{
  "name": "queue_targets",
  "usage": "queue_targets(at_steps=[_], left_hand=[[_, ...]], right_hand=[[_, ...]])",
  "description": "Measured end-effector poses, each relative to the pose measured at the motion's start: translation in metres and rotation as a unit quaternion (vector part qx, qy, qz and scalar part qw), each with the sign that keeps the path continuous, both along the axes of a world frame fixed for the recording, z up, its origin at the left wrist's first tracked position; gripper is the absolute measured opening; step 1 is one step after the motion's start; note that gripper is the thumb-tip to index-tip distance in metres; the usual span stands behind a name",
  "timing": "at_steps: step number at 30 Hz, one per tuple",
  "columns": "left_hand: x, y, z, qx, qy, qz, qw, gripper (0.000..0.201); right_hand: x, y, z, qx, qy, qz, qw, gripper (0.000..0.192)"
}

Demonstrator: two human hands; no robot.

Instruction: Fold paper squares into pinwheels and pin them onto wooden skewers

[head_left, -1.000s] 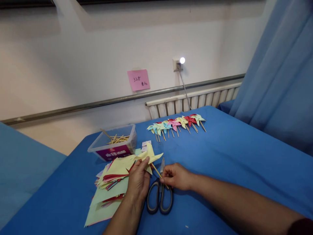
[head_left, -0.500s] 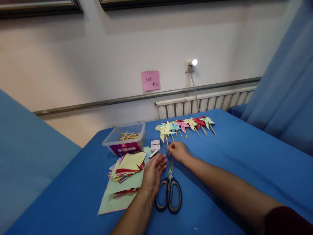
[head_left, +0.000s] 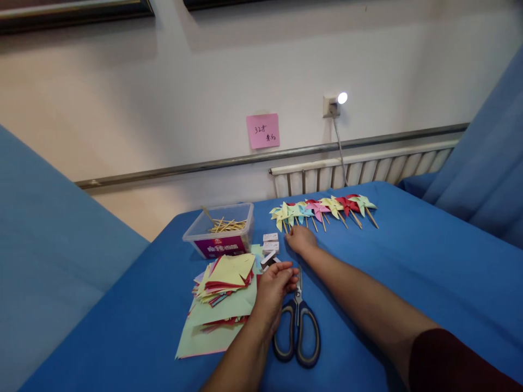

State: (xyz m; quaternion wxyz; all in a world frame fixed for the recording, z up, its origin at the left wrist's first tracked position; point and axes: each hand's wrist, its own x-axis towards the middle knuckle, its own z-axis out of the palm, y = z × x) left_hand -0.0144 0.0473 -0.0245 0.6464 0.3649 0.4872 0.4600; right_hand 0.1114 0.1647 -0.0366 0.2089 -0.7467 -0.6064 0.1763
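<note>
Blue-covered bench (head_left: 408, 272) carries: paper stack (head_left: 223, 299), scissors (head_left: 297, 335), clear tub of sticks (head_left: 220, 237), row of pinwheels (head_left: 322, 209), small white boxes (head_left: 270, 242), possibly staples.

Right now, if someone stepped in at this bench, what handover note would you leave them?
Right hand: stretched out at the left end of the pinwheel row, fingers on the stick of the yellow pinwheel; whether it grips is hard to tell.
Left hand: loosely curled, holding nothing, beside the paper stack.
Scissors lie closed between the forearms. The stick box stands behind the stack; small white boxes beside it.
Done: a row of finished pinwheels along the far edge.
Left: many cut squares in the stack, sticks in the box.
</note>
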Motion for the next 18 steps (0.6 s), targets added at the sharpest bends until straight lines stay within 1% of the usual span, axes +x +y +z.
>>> queue_targets(at_steps=[5, 10, 16, 18], left_hand=[[-0.0002, 0.0001, -0.0007, 0.005, 0.006, -0.013, 1.0, 0.025], [0.0006, -0.0003, -0.0001, 0.008, 0.019, -0.021, 1.0, 0.025], [0.0008, -0.0006, 0.0006, 0.014, 0.029, -0.031, 0.999, 0.026], [0.0005, -0.0005, 0.0004, 0.015, 0.031, -0.035, 0.999, 0.026]], right_hand=[[-0.0011, -0.0035, 0.0013, -0.008, -0.023, 0.012, 1.0, 0.035], [-0.0019, -0.005, 0.0031, -0.017, -0.04, 0.019, 0.999, 0.03], [-0.0029, -0.0055, 0.0028, -0.019, -0.047, 0.029, 0.998, 0.037], [-0.0032, -0.0056, 0.0022, -0.021, -0.052, 0.029, 0.998, 0.034]])
